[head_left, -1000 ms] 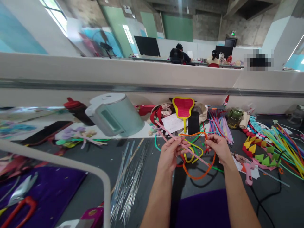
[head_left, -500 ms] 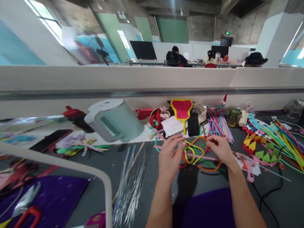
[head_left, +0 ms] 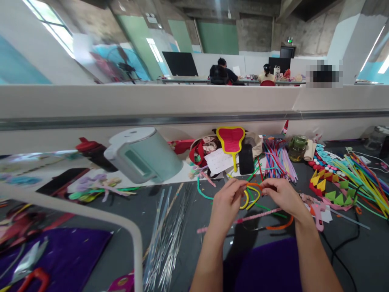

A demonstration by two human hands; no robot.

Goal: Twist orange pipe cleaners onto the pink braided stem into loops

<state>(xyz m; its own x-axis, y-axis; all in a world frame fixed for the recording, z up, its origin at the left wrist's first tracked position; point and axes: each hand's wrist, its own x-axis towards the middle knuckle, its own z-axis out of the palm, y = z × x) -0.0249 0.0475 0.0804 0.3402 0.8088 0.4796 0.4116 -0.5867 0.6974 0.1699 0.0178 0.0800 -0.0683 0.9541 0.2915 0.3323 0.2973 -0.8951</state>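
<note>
Both my hands are raised over the dark table, close together with fingers pinched. My left hand (head_left: 226,202) and my right hand (head_left: 282,196) grip an orange pipe cleaner (head_left: 254,185) between them. Beneath and behind it are a bent yellow pipe cleaner (head_left: 257,199) and green pipe cleaners (head_left: 272,211). Lower down, a pink twisted strand (head_left: 263,214) runs across the table, partly hidden by my left hand. A curved orange length (head_left: 279,227) shows below my right hand; I cannot tell whether it belongs to the held piece.
A pale kettle (head_left: 146,154) stands left, beside a red-lidded bottle (head_left: 94,152). Toward the back lie a red-and-yellow paddle shape (head_left: 231,140) and a phone (head_left: 246,158). A pipe-cleaner bundle (head_left: 281,158), glass jar (head_left: 298,148) and pink glue gun (head_left: 317,215) are right; scissors (head_left: 33,263) lie left.
My left hand has moved right toward my right hand and closed on the orange pipe cleaner. The pink strand now lies lower. The view has shifted slightly.
</note>
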